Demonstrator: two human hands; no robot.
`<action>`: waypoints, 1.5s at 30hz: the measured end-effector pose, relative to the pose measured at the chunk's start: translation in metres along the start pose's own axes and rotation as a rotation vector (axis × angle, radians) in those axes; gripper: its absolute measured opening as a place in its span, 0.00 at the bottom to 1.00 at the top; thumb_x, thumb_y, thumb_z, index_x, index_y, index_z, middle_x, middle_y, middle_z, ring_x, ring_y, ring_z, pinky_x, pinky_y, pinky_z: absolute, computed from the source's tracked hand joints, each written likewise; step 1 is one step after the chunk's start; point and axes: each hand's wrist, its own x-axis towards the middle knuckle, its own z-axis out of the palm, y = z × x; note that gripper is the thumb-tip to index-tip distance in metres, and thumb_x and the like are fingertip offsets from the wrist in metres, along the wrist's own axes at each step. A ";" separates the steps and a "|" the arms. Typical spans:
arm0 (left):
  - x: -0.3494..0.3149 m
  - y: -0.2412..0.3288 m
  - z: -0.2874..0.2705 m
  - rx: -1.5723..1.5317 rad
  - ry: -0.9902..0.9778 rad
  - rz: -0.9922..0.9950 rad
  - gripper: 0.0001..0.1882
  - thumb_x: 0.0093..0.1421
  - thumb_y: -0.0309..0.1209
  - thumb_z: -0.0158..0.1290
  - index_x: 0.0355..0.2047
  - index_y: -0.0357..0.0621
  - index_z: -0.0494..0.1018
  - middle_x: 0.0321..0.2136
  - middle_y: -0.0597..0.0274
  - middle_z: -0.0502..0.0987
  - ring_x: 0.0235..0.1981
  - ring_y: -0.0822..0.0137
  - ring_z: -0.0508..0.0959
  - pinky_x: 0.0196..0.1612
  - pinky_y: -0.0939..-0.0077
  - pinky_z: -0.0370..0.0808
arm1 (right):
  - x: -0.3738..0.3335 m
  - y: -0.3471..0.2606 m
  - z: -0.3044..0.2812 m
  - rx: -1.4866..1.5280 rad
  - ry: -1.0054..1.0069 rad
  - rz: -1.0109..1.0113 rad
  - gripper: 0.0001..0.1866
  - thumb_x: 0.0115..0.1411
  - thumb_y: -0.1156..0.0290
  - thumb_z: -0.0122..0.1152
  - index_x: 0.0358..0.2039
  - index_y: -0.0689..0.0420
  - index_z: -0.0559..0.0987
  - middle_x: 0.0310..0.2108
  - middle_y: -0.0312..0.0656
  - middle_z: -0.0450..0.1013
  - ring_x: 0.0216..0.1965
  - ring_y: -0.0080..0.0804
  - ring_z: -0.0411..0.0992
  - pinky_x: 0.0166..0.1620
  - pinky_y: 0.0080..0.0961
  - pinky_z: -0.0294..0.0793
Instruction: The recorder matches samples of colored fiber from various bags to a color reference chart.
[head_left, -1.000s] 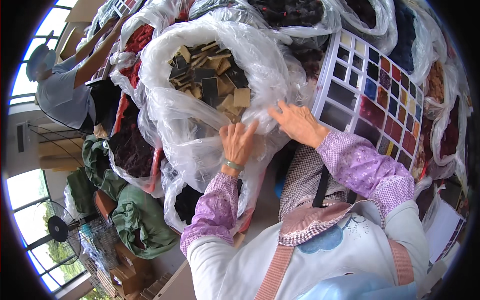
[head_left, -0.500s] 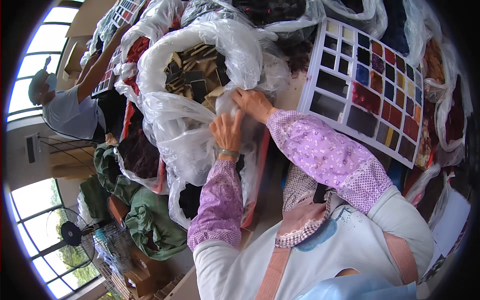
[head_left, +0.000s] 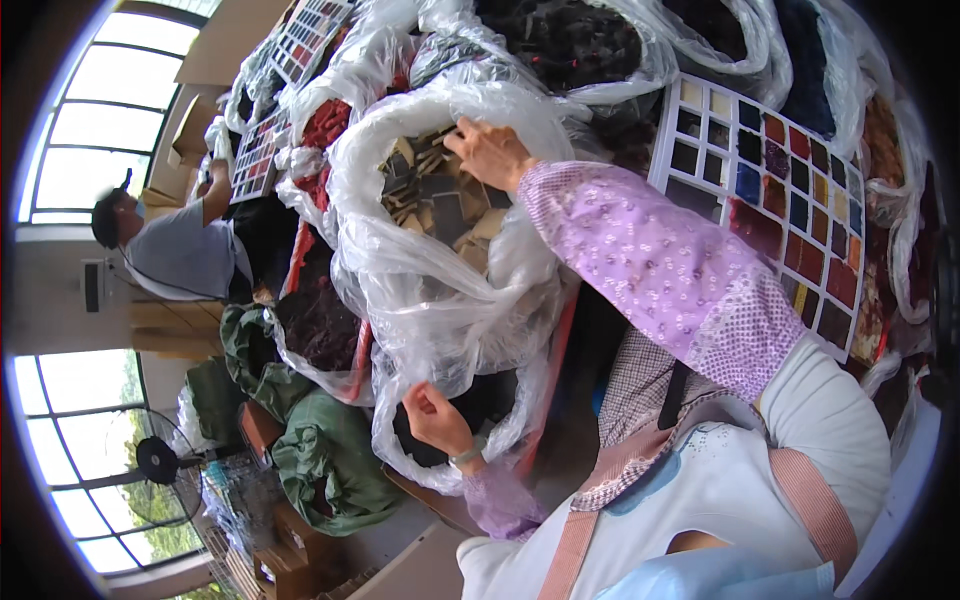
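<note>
Right hand (head_left: 490,155), fingers bent, hold unclear, now shifted to the bag's (head_left: 430,310) far rim, pieces (head_left: 448,208) just beside its fingertips; left hand (head_left: 438,418), loosely curled, hold unclear, drawn back, leaving the opening to the right.

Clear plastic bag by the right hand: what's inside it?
The plastic bag holds a jumble of small flat tan and dark pieces. The right hand covers part of the opening; whatever lies beneath the top pieces can't be seen.
</note>
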 end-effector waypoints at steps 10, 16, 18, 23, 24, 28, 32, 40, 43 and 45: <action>-0.077 -0.131 0.032 0.748 -0.841 0.019 0.13 0.42 0.36 0.54 0.32 0.59 0.74 0.33 0.57 0.68 0.34 0.54 0.73 0.35 0.59 0.68 | -0.014 0.058 -0.087 0.290 0.178 0.069 0.07 0.49 0.73 0.52 0.31 0.55 0.71 0.16 0.38 0.69 0.18 0.31 0.71 0.24 0.27 0.71; -0.083 -0.150 0.022 0.690 -0.740 0.351 0.10 0.42 0.29 0.52 0.28 0.54 0.75 0.27 0.58 0.71 0.31 0.55 0.71 0.34 0.63 0.69 | -0.125 0.293 -0.145 0.164 0.105 0.684 0.11 0.48 0.68 0.50 0.33 0.51 0.75 0.29 0.42 0.75 0.31 0.37 0.74 0.34 0.29 0.72; -0.077 -0.153 0.015 0.711 -0.740 0.325 0.10 0.42 0.28 0.51 0.28 0.52 0.75 0.25 0.59 0.72 0.31 0.55 0.71 0.33 0.64 0.69 | -0.138 0.312 -0.134 0.186 0.042 0.780 0.11 0.48 0.67 0.51 0.34 0.50 0.76 0.29 0.42 0.75 0.29 0.34 0.74 0.33 0.28 0.73; -0.069 -0.161 0.032 0.797 -0.711 0.265 0.05 0.44 0.26 0.51 0.22 0.51 0.74 0.21 0.58 0.74 0.28 0.55 0.72 0.31 0.61 0.70 | -0.135 0.320 -0.121 0.351 0.017 0.928 0.11 0.48 0.68 0.54 0.34 0.52 0.77 0.29 0.40 0.75 0.26 0.28 0.74 0.32 0.23 0.74; -0.070 -0.161 0.032 0.832 -0.707 0.259 0.03 0.45 0.27 0.51 0.23 0.49 0.72 0.22 0.59 0.74 0.29 0.54 0.72 0.31 0.61 0.71 | -0.135 0.316 -0.123 0.411 0.018 0.934 0.11 0.48 0.68 0.54 0.34 0.53 0.77 0.29 0.40 0.75 0.26 0.27 0.74 0.32 0.22 0.74; -0.074 -0.157 0.026 0.859 -0.669 0.233 0.07 0.48 0.28 0.50 0.30 0.46 0.68 0.23 0.57 0.74 0.28 0.54 0.72 0.30 0.60 0.71 | -0.132 0.310 -0.122 0.386 -0.086 0.807 0.13 0.46 0.67 0.57 0.34 0.55 0.77 0.29 0.41 0.75 0.26 0.27 0.74 0.33 0.24 0.73; -0.076 -0.167 0.032 0.924 -0.541 0.200 0.17 0.48 0.27 0.51 0.39 0.42 0.61 0.24 0.49 0.73 0.30 0.50 0.73 0.31 0.58 0.70 | -0.138 0.309 -0.108 0.012 -0.042 0.503 0.10 0.46 0.66 0.58 0.31 0.50 0.76 0.30 0.40 0.71 0.34 0.37 0.71 0.39 0.31 0.71; -0.069 -0.144 0.024 0.656 -0.626 0.019 0.16 0.43 0.24 0.54 0.34 0.44 0.65 0.22 0.53 0.73 0.30 0.53 0.72 0.32 0.59 0.68 | -0.141 0.299 -0.108 -0.274 -0.157 0.376 0.07 0.57 0.70 0.48 0.36 0.47 0.70 0.34 0.39 0.67 0.38 0.39 0.70 0.41 0.31 0.72; -0.066 -0.130 0.009 0.622 -0.579 0.105 0.11 0.42 0.24 0.54 0.28 0.44 0.67 0.23 0.58 0.73 0.29 0.54 0.72 0.32 0.61 0.67 | -0.150 0.318 -0.114 -0.222 -0.226 0.338 0.14 0.55 0.69 0.49 0.43 0.46 0.71 0.40 0.41 0.68 0.38 0.38 0.70 0.44 0.32 0.70; -0.059 -0.114 0.003 0.520 -0.332 0.174 0.10 0.45 0.24 0.53 0.30 0.42 0.67 0.23 0.58 0.72 0.27 0.56 0.72 0.31 0.64 0.68 | -0.152 0.320 -0.123 -0.052 -0.165 0.345 0.18 0.54 0.69 0.51 0.47 0.48 0.69 0.42 0.42 0.67 0.36 0.35 0.72 0.43 0.30 0.71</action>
